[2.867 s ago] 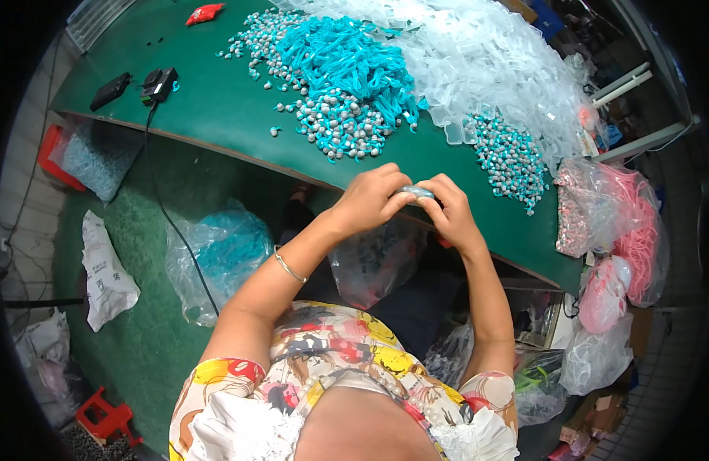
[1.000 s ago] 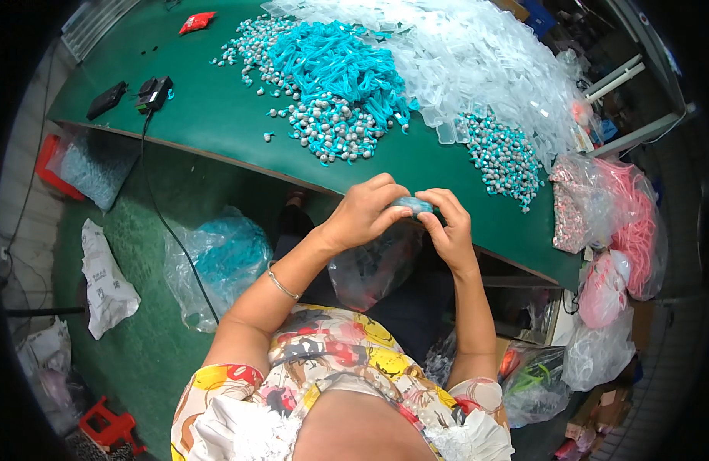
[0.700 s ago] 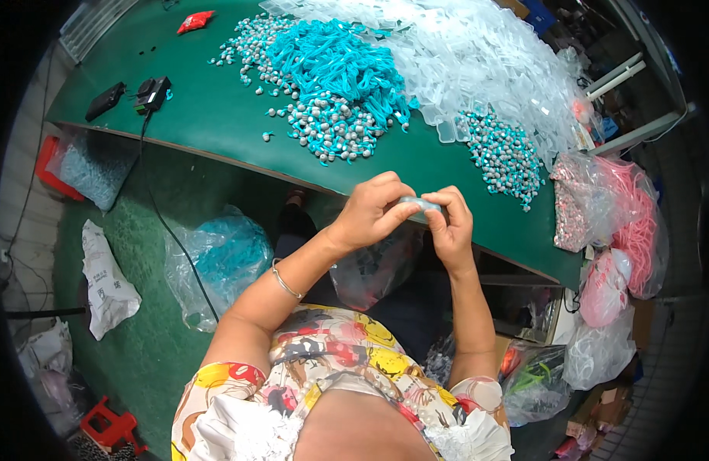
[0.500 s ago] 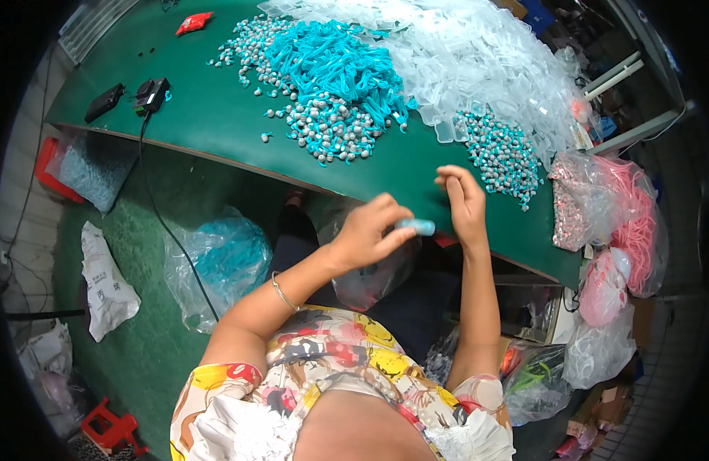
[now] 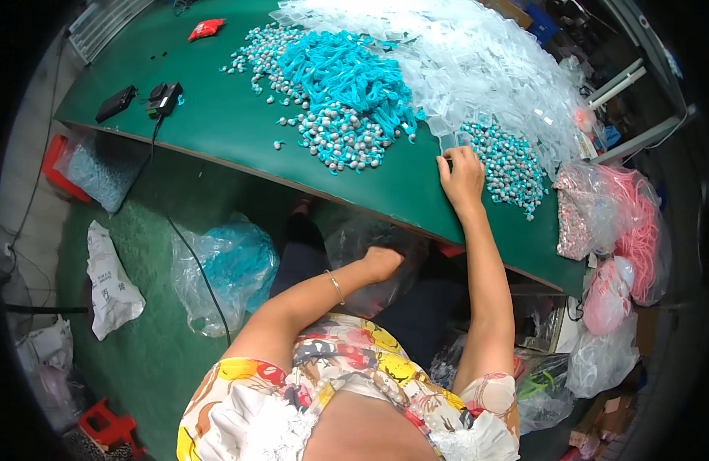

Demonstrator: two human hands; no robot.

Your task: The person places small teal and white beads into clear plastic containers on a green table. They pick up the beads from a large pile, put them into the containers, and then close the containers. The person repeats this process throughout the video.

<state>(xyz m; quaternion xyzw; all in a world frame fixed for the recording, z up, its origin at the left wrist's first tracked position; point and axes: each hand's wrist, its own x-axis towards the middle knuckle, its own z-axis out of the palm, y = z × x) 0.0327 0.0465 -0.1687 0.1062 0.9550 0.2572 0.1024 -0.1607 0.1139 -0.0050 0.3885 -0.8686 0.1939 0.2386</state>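
Note:
My right hand (image 5: 463,178) reaches over the table, its fingertips closed on the near edge of a small clear plastic box (image 5: 449,141) at the front of a big heap of such boxes (image 5: 485,69). Just right of it lies a pile of short turquoise pieces with grey beads (image 5: 508,165). Below the table edge, above my lap, my left hand (image 5: 383,263) is curled in front of a clear plastic bag (image 5: 354,246). Its fingers face away, so what they hold, if anything, is hidden. Left of the boxes is a heap of turquoise cords (image 5: 347,69) with grey beads (image 5: 347,138).
A black adapter (image 5: 164,100), a black case (image 5: 116,104) and a red packet (image 5: 206,29) lie on the green table (image 5: 216,131). Bags with pink cords (image 5: 635,230) hang at its right end. On the floor stands a bag of turquoise material (image 5: 235,261); a black cable runs down beside it.
My left hand has dropped toward my lap, and the small turquoise-filled clear box it held is out of sight. My right hand has moved forward to the clear boxes.

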